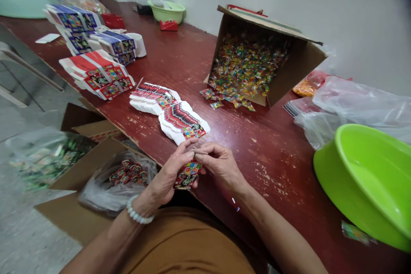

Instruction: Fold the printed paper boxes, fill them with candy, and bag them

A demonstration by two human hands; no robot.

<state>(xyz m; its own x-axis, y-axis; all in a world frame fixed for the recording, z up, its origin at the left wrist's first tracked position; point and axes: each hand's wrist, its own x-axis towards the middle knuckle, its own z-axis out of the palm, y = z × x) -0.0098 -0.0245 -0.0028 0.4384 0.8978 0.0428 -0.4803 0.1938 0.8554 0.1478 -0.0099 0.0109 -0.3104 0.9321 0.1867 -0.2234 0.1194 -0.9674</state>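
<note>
Left hand (pixel 167 177) and right hand (pixel 218 165), lower centre, both pinch one red printed packet (pixel 188 174), lettering unreadable, at desk (pixel 257 145) edge below fanned packets (pixel 180 117).

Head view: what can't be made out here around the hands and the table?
- Small red packet: partly covered by the left hand and right hand; its print is too small to read.
- Green basin: cut off by the right edge.
- Cardboard box of wrapped sweets: its depths lie in shadow.
- Bag on the floor: blurred.
</note>
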